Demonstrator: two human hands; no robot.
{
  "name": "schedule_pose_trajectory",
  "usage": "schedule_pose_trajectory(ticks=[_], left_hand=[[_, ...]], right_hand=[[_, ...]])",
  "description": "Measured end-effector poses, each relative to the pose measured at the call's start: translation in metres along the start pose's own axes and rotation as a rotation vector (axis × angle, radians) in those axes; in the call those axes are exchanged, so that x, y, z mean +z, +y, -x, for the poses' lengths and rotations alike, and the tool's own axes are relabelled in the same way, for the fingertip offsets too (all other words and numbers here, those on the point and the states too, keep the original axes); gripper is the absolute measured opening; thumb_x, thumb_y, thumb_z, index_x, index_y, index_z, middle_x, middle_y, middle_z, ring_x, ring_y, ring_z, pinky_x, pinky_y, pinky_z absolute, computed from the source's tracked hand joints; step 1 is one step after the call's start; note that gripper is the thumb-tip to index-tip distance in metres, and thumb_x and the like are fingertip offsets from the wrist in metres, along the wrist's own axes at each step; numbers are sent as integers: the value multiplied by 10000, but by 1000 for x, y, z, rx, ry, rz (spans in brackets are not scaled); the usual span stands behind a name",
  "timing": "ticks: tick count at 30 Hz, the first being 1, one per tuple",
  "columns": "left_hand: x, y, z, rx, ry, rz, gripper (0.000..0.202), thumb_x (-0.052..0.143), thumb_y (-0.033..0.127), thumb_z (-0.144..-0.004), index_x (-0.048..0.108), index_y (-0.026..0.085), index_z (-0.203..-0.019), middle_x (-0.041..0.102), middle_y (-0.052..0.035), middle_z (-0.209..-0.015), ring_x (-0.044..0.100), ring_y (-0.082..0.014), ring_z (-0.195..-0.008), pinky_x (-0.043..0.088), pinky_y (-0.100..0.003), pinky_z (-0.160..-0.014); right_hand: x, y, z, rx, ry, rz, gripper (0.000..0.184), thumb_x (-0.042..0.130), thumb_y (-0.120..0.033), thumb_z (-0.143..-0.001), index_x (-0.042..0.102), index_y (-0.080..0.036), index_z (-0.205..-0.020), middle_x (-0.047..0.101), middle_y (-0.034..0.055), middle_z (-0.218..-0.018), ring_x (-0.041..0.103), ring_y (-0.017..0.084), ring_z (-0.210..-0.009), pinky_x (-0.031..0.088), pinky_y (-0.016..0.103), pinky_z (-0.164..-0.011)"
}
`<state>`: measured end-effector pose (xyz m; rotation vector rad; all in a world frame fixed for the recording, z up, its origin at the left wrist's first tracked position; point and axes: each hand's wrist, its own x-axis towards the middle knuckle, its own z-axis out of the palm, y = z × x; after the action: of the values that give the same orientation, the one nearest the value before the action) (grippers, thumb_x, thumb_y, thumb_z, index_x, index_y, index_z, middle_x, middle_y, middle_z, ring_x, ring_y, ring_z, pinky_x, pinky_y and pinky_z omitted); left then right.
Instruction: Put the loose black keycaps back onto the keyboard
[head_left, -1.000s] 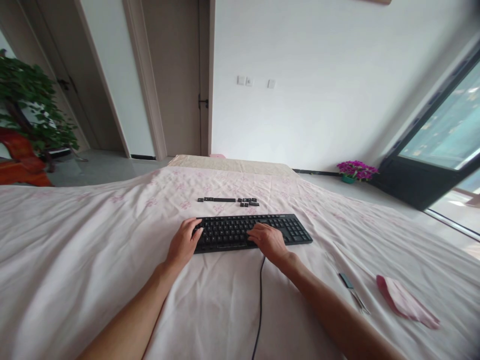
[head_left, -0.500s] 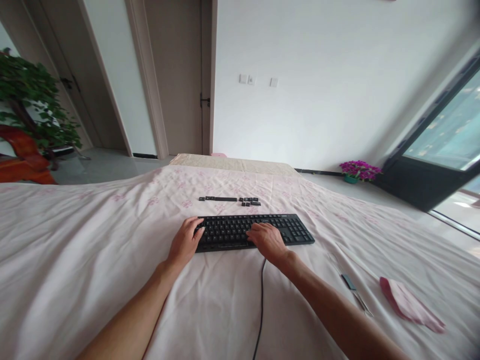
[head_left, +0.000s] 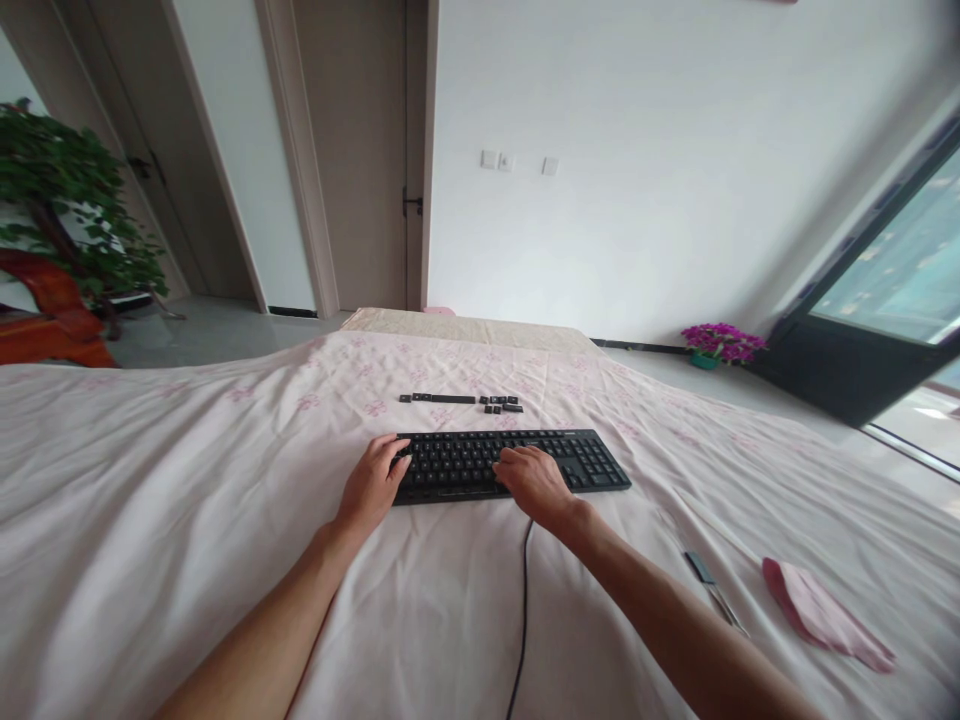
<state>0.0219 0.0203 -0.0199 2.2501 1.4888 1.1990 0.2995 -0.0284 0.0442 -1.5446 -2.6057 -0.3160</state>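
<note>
A black keyboard (head_left: 592,460) lies flat on a pale pink sheet (head_left: 150,500), and its cable (head_left: 523,600) runs toward me. My left hand (head_left: 369,485) grips the keyboard's left end, thumb on top of the keys. My right hand (head_left: 534,480) lies over the keys near the middle, fingers pointing left and slightly bent, holding nothing that I can see. Just beyond the keyboard, a row of loose black keycaps (head_left: 459,400), one of them long, sits on the sheet.
A small metal tool with a dark handle (head_left: 712,590) and a folded pink cloth (head_left: 821,612) lie on the sheet to my right. A green plant (head_left: 67,200) stands far left, purple flowers (head_left: 721,342) by the window far right.
Both hands stay on the keyboard in nearly the same place. The view has shifted slightly.
</note>
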Motion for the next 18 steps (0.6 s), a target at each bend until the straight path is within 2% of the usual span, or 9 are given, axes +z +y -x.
schedule_pose_trajectory(ticks=[11,18], left_hand=[[0,0,0,-12,-7,-5,300,426,319,-898,594,225,-1127,532,-78,-1236,521,-215,-1154,430,-391,-997],[1,-2,0,17,13,2,292,443,309,-892,586,230,-1134,536,-76,-1226,520,-217,-1149,434,-400,-996]], right_hand=[[5,-1,6,125,74,-84,244,496,-317,-919,656,-218,-763,599,17,-773,533,138,-741,285,262,-665],[3,3,3,23,19,-21,201,517,-282,-909,652,-209,-780,601,18,-797,527,132,-735,277,269,-660]])
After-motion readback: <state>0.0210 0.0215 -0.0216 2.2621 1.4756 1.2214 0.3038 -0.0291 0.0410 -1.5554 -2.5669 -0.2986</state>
